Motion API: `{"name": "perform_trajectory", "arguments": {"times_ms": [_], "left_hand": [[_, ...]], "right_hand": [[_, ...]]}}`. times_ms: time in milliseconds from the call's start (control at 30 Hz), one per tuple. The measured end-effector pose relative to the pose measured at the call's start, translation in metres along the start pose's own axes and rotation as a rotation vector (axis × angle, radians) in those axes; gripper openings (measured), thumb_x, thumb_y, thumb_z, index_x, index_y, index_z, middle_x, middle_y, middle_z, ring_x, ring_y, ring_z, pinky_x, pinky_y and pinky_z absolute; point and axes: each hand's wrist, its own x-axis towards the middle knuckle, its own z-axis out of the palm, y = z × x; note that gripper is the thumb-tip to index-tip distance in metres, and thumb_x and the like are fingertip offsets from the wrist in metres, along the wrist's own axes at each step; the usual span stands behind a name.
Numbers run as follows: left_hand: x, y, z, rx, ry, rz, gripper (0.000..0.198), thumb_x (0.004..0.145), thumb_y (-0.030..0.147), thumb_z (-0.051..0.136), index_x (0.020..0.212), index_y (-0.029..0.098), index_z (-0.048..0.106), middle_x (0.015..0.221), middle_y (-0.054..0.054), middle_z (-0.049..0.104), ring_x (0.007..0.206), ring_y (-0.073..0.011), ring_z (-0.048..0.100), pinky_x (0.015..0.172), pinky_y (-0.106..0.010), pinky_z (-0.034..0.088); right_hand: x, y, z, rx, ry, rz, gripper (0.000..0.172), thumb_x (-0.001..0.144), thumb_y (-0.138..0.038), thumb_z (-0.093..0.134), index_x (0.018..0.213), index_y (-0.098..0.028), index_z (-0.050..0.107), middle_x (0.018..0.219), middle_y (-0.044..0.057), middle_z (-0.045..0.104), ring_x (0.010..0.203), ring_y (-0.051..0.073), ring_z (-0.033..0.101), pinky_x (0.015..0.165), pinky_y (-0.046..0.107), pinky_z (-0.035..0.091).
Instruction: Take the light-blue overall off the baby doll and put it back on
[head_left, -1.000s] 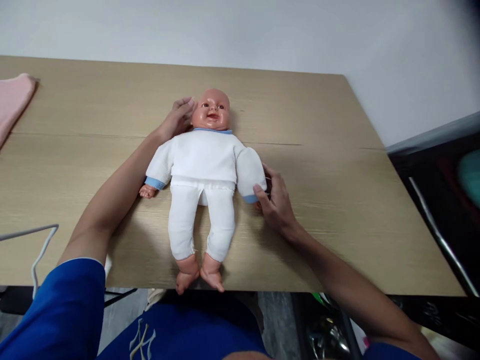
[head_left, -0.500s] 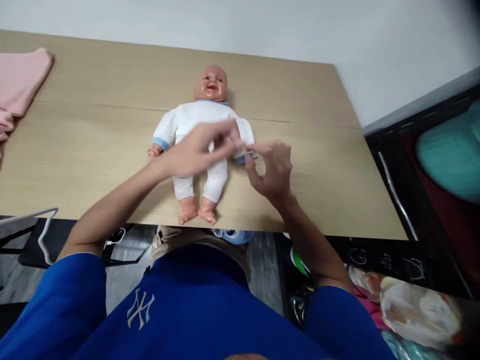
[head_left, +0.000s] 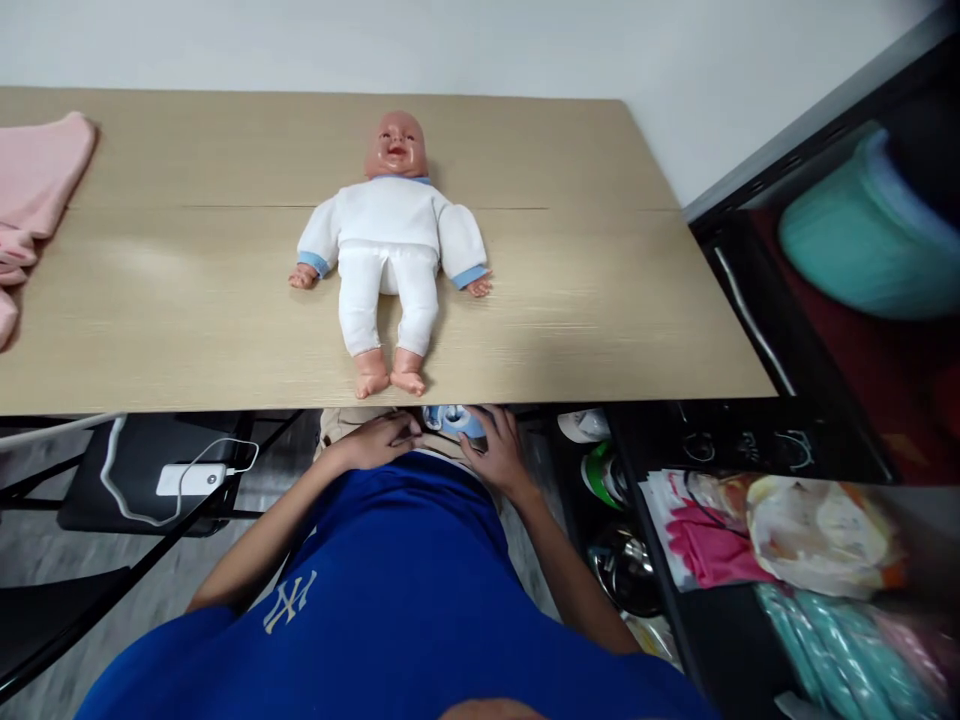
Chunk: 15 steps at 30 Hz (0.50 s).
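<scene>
A baby doll (head_left: 388,215) lies on its back on the wooden table, in a white top with blue collar and cuffs and white trousers. Its arms are spread and both sleeves reach the wrists. My left hand (head_left: 379,440) rests on my lap below the table's front edge, fingers loosely bent and holding nothing visible. On the other side of my lap is my right hand (head_left: 496,452), fingers apart, beside a blue-and-white item (head_left: 452,418) partly hidden by the table. Whether the fingertips touch that item I cannot tell.
Pink cloth (head_left: 41,180) lies at the table's left end. A white phone (head_left: 191,480) on a cable sits on a black chair (head_left: 97,505) at lower left. To the right, a dark shelf unit holds a teal container (head_left: 862,240), pink gloves (head_left: 712,545) and plastic-wrapped packs (head_left: 840,640).
Both hands have let go of the doll's right-hand-side sleeve and dropped to my lap. That cuff now sits at the wrist with the doll's hand showing. The view has shifted slightly.
</scene>
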Motion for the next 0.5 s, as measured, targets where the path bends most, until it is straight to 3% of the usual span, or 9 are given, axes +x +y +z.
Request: {"name": "perform_trajectory", "arguments": {"times_ms": [67, 133, 200, 233, 300, 367, 500], "left_hand": [[0.013, -0.018, 0.008, 0.001, 0.154, -0.062, 0.065, 0.105, 0.076, 0.068, 0.143, 0.024, 0.070, 0.159, -0.023, 0.074, 0.160, -0.0492, 0.061, 0.136, -0.063, 0.047], [0.028, -0.027, 0.016, -0.010, 0.254, -0.073, 0.096, 0.094, 0.082, 0.077, 0.163, 0.019, 0.056, 0.186, -0.028, 0.049, 0.181, -0.0523, 0.032, 0.147, -0.064, 0.032], [0.041, -0.031, 0.023, -0.030, 0.305, -0.073, 0.119, 0.085, 0.083, 0.084, 0.174, 0.015, 0.042, 0.196, -0.030, 0.027, 0.187, -0.0522, 0.014, 0.151, -0.063, 0.021], [0.046, -0.031, 0.025, -0.055, 0.323, -0.080, 0.121, 0.083, 0.081, 0.087, 0.174, 0.015, 0.041, 0.196, -0.030, 0.027, 0.187, -0.0526, 0.013, 0.151, -0.063, 0.019], [0.053, -0.032, 0.028, -0.125, 0.348, -0.108, 0.110, 0.083, 0.076, 0.089, 0.167, 0.018, 0.048, 0.186, -0.028, 0.048, 0.182, -0.0536, 0.025, 0.148, -0.065, 0.024], [0.056, -0.034, 0.029, -0.194, 0.367, -0.135, 0.091, 0.088, 0.072, 0.085, 0.157, 0.021, 0.054, 0.162, -0.024, 0.070, 0.171, -0.0520, 0.043, 0.141, -0.064, 0.037], [0.050, -0.037, 0.031, -0.262, 0.330, -0.148, 0.066, 0.098, 0.069, 0.071, 0.144, 0.023, 0.056, 0.118, -0.014, 0.079, 0.138, -0.0437, 0.068, 0.119, -0.058, 0.056]], "right_hand": [[-0.002, 0.003, 0.008, -0.010, -0.005, 0.023, 0.038, 0.105, -0.044, 0.064, 0.135, -0.031, 0.083, 0.135, 0.016, 0.082, 0.129, 0.044, 0.075, 0.112, 0.076, 0.065], [-0.007, 0.001, 0.013, -0.008, -0.029, 0.020, 0.031, 0.103, -0.039, 0.065, 0.124, -0.033, 0.086, 0.126, 0.013, 0.084, 0.120, 0.041, 0.078, 0.106, 0.072, 0.068], [-0.017, -0.003, 0.012, 0.033, -0.078, -0.018, 0.026, 0.102, -0.038, 0.067, 0.119, -0.035, 0.087, 0.125, 0.011, 0.084, 0.119, 0.040, 0.079, 0.106, 0.071, 0.068], [-0.023, -0.004, 0.010, 0.067, -0.111, -0.049, 0.025, 0.102, -0.039, 0.069, 0.119, -0.037, 0.087, 0.126, 0.010, 0.085, 0.120, 0.040, 0.080, 0.109, 0.071, 0.067], [-0.036, -0.001, 0.003, 0.133, -0.172, -0.110, 0.027, 0.101, -0.046, 0.073, 0.123, -0.040, 0.087, 0.126, 0.008, 0.086, 0.123, 0.040, 0.080, 0.115, 0.071, 0.066], [-0.045, 0.011, -0.003, 0.155, -0.167, -0.127, 0.038, 0.098, -0.055, 0.074, 0.130, -0.037, 0.084, 0.132, 0.010, 0.085, 0.127, 0.042, 0.080, 0.120, 0.074, 0.063], [-0.041, 0.053, -0.003, 0.242, 0.136, 0.135, 0.074, 0.102, -0.078, 0.058, 0.151, -0.023, 0.068, 0.157, 0.023, 0.072, 0.150, 0.044, 0.068, 0.127, 0.075, 0.055]]}}
